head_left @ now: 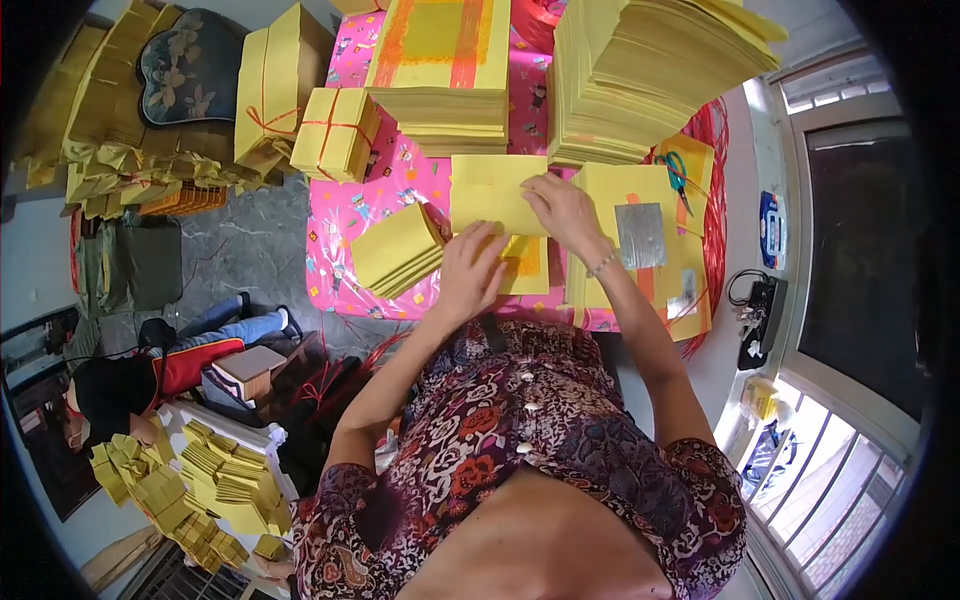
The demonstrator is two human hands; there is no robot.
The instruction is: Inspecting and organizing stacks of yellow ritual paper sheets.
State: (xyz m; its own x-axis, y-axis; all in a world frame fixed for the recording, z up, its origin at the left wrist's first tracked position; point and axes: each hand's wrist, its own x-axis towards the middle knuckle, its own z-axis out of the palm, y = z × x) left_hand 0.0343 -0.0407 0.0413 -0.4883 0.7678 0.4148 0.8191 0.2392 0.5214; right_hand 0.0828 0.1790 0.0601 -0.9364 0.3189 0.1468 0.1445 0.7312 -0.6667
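Note:
A yellow joss paper sheet (490,195) lies before me, with another sheet bearing an orange and gold patch (524,262) partly showing below it. My left hand (472,268) rests at the sheet's lower left edge, its fingers spread on the paper. At the sheet's right side, my right hand (565,212) has thumb and fingers closed on the edge. A small fanned stack of folded yellow paper (398,252) sits just left of my left hand. To the right, a grey foil rectangle (641,236) lies on a larger yellow stack (600,195).
The table has a pink patterned cover (335,265). Tall yellow paper stacks (640,85) stand at the back, with a red-tied bundle (337,135) to the left. Teal-handled scissors (677,178) and red string (716,230) lie right. Another person (110,385) is at lower left.

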